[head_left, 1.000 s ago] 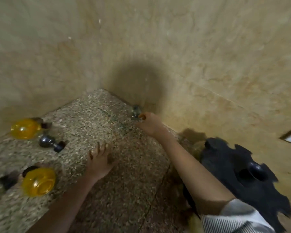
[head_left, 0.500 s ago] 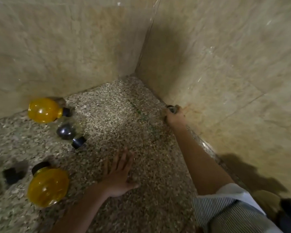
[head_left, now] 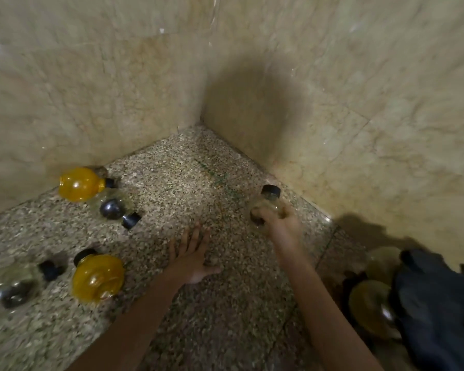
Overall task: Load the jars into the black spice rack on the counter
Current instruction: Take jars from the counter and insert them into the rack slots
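**Clear jar gripped near the corner**

Right hand [head_left: 280,223] raised just above the speckled stone tabletop [head_left: 188,183], fingers [head_left: 263,212] wrapped round a small clear glass jar with black cap [head_left: 269,200]. Left hand [head_left: 192,257] pressed flat, fingers spread wide. Black plastic spice rack [head_left: 437,303] at far right. Two amber round jars [head_left: 79,184] lying at left.

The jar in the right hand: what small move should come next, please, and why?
Probably carry the clear jar rightward toward the black spice rack at the lower right. The right hand already grips it by its body, black cap pointing away, so the pickup looks done. The rack seems to hold some jars already. The left hand lies flat on the counter, holding nothing.
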